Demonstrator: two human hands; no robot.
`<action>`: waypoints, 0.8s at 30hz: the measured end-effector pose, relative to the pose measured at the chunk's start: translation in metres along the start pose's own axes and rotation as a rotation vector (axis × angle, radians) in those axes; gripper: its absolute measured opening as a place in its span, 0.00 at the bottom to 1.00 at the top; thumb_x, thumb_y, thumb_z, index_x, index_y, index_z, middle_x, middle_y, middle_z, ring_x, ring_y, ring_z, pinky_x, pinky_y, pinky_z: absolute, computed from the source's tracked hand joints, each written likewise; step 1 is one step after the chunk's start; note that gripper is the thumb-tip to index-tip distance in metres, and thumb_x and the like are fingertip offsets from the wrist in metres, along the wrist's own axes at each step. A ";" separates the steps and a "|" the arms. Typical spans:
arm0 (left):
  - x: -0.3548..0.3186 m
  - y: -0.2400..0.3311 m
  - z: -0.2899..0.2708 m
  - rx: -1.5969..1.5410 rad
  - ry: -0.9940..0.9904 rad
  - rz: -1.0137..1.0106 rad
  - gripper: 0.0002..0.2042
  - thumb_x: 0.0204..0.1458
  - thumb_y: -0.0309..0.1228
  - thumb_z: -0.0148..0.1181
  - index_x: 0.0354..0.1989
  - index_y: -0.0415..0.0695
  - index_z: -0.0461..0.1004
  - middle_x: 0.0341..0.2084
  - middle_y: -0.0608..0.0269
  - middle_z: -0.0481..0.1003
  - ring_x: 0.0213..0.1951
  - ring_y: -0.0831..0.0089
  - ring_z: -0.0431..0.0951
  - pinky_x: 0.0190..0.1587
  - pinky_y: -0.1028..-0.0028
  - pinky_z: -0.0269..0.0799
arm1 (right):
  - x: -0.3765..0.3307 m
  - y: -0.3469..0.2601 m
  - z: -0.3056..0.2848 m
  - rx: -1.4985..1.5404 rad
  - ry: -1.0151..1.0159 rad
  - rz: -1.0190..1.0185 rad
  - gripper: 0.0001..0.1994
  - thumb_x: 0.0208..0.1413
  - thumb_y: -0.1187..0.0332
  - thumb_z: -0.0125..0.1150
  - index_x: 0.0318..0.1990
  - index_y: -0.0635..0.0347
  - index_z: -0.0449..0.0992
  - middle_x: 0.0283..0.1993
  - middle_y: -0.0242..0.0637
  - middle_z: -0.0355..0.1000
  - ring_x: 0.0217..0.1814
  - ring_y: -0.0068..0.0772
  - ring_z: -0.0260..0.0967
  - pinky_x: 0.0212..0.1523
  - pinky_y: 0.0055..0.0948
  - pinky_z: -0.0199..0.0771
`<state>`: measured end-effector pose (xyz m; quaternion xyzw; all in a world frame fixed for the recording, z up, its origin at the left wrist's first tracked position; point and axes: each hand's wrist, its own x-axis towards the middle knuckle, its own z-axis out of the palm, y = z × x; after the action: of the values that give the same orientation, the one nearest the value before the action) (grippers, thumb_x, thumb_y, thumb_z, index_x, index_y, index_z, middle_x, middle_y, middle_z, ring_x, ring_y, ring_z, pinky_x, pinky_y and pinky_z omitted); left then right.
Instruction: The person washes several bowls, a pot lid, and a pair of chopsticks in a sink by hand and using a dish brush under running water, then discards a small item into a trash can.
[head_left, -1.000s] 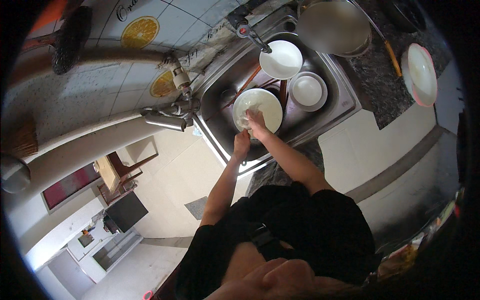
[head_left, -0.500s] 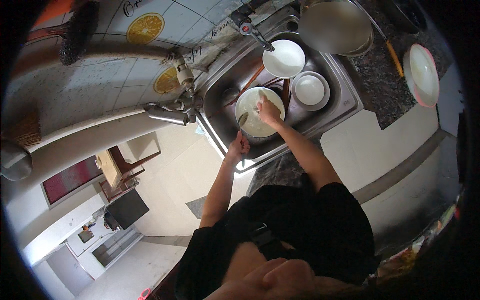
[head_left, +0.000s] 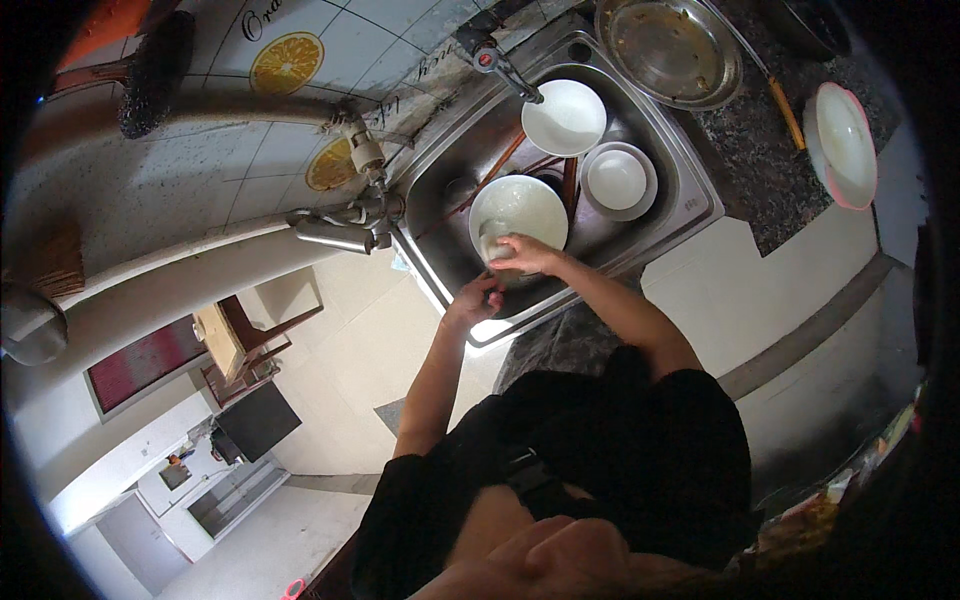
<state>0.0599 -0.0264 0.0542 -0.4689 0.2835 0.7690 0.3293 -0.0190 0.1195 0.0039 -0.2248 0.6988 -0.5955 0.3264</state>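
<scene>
My left hand (head_left: 474,300) is closed round a spoon at the near rim of a large white bowl (head_left: 533,207) in the sink. Most of that spoon is hidden between my hands. My right hand (head_left: 527,255) has its fingers closed over the spoon's upper part, with a pale, soft-looking pad (head_left: 492,238) pressed against it. Both hands meet above the bowl's near left side. The bowl's inside looks wet and sudsy. Beyond it stand another white bowl (head_left: 564,117) under the tap and, to the right, small nested bowls (head_left: 617,179).
The steel sink (head_left: 672,222) also holds chopsticks (head_left: 500,170) and other utensils partly under the bowls. A tap (head_left: 505,72) reaches over its far side. On the dark counter lie a round metal pan (head_left: 672,50), a wooden-handled tool (head_left: 787,110) and a pink-rimmed dish (head_left: 842,145).
My right hand has moved left and nearer, from inside the large bowl onto the spoon held in my left hand. The spoon's head, visible before, is now covered.
</scene>
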 end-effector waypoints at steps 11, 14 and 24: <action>-0.030 -0.008 0.043 0.203 -0.200 0.141 0.09 0.48 0.22 0.39 0.39 0.46 0.57 0.11 0.73 0.52 0.10 0.86 0.49 0.10 0.86 0.42 | 0.033 0.019 0.007 -0.767 0.467 -0.371 0.10 0.44 0.63 0.49 0.20 0.59 0.69 0.23 0.41 0.65 0.29 0.39 0.65 0.24 0.33 0.67; -0.027 -0.010 0.040 0.187 -0.161 0.170 0.12 0.49 0.23 0.39 0.44 0.46 0.56 0.11 0.72 0.54 0.09 0.85 0.50 0.09 0.86 0.43 | 0.044 0.030 -0.003 -1.038 0.428 -0.342 0.09 0.42 0.63 0.51 0.20 0.58 0.69 0.24 0.41 0.66 0.28 0.38 0.65 0.25 0.33 0.67; -0.025 0.000 -0.008 0.281 -0.043 0.161 0.02 0.50 0.28 0.41 0.28 0.46 0.60 0.10 0.73 0.55 0.09 0.86 0.52 0.08 0.84 0.45 | 0.032 0.029 -0.017 -0.518 0.051 0.309 0.15 0.35 0.72 0.53 0.36 0.56 0.68 0.41 0.41 0.61 0.48 0.43 0.55 0.40 0.42 0.60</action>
<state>0.0724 -0.0386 0.0735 -0.3776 0.4177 0.7555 0.3350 -0.0511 0.1137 -0.0291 -0.1763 0.8613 -0.3462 0.3274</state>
